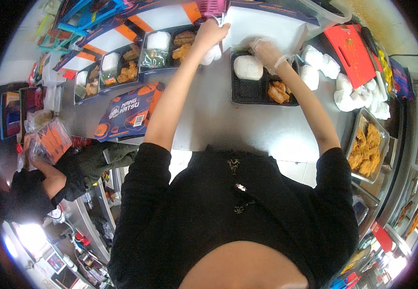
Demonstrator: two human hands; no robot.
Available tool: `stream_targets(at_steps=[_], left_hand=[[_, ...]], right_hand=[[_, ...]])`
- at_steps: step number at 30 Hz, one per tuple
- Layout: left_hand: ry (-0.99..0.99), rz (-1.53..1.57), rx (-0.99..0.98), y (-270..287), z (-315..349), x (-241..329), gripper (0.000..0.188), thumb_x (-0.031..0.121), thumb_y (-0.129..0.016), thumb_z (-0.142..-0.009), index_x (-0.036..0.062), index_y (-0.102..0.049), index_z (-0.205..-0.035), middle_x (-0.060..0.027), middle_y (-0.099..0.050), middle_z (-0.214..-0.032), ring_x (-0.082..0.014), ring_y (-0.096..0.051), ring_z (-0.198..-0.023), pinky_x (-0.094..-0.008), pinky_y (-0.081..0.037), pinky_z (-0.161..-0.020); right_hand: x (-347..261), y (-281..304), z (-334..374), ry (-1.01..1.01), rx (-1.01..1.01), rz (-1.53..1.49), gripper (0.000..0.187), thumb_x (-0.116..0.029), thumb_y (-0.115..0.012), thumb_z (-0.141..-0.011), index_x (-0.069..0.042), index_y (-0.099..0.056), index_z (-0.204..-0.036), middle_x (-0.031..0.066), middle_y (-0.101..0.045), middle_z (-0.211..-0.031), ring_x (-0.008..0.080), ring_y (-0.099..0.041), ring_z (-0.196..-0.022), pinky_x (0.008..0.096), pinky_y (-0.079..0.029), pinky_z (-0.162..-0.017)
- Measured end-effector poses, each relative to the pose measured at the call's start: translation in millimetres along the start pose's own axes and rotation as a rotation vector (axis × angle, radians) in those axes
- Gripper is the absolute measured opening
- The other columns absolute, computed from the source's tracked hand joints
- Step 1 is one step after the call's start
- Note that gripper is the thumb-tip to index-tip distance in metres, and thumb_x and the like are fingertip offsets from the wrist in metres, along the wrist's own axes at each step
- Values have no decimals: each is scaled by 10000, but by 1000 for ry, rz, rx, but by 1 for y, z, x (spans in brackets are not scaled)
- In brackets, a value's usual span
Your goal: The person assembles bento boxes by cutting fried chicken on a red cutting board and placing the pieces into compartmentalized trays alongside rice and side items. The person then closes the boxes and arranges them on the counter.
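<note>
The right hand [267, 52] (in a clear glove, fingers bent, holding nothing I can see) hovers right above the black tray [240, 89], while the left hand [210, 32] squeezes a white wrapped lump [211, 54] farther left.

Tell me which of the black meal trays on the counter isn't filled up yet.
The black tray under the right hand, apart from the row. It holds only a white rice mound and fried pieces; the row trays also hold greens.
</note>
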State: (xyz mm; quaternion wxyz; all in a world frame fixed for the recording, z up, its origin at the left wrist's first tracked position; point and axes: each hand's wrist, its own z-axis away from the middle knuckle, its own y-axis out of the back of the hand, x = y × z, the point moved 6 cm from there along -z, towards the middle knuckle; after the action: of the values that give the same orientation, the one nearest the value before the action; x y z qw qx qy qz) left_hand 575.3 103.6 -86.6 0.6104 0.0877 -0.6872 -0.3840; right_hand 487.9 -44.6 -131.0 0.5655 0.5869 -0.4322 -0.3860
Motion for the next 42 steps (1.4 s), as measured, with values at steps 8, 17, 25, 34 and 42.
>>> stream_targets(at_steps=[8,17,25,34,42], left_hand=[[20,20,-33,-6,-4,-2,420,398,-586,-781,-14,-642,-723,-143,-650,-650,-285,-659,-650,-366,-511,-684],[-9,53,-44,-6,-11,-7,462,437,-603,-780,-19,-620,-712,-108,-615,-623,-209,-612,-590,-337,-483,-608],[17,30,54,-19,-19,-20,423,387,-587,-785,-23,-610,-881,-131,-646,-687,-249,-657,-672,-361,-503,-671],[41,64,44,-13,-10,-12,391,393,-543,-784,20,-659,-752,-146,-656,-683,-306,-655,-722,-398,-507,-718],[15,51,-32,-7,-10,-7,448,432,-573,-774,-7,-659,-765,-137,-664,-692,-279,-662,-708,-370,-505,-710]], right_hand=[[-22,73,54,43,565,-74,210,-90,-541,-783,-48,-610,-977,128,-647,-833,288,-636,-785,390,-520,-659],[10,18,20,-113,135,-312,232,-138,-550,-834,-41,-602,-1039,167,-622,-996,320,-604,-918,412,-479,-790],[22,-10,8,-244,-102,-563,223,-124,-562,-836,-5,-613,-1018,192,-626,-941,319,-605,-831,393,-470,-748],[21,30,43,-293,417,-316,334,-72,-546,-770,-73,-589,-1102,147,-608,-1035,320,-588,-919,400,-481,-793],[-31,54,84,-244,-15,-728,218,-183,-611,-804,-51,-620,-977,138,-617,-891,304,-611,-811,385,-492,-737]])
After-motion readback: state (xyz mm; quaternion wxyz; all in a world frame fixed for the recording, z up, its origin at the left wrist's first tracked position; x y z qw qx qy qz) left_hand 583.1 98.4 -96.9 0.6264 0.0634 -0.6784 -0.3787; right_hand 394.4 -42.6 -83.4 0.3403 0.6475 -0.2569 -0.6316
